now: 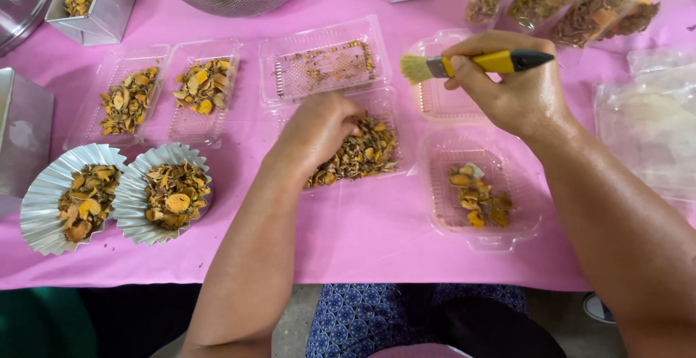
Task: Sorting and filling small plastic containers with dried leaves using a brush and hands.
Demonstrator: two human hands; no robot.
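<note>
The left hand [319,129] pinches dried yellow slices in the middle clear tray [362,151] on the pink bench [362,235], the right hand [511,86] grips a small brush [475,64]; several trays look filled, one tray [326,64] holds only crumbs.

A pink-covered table [362,242] stands over grey floor [290,329].
</note>
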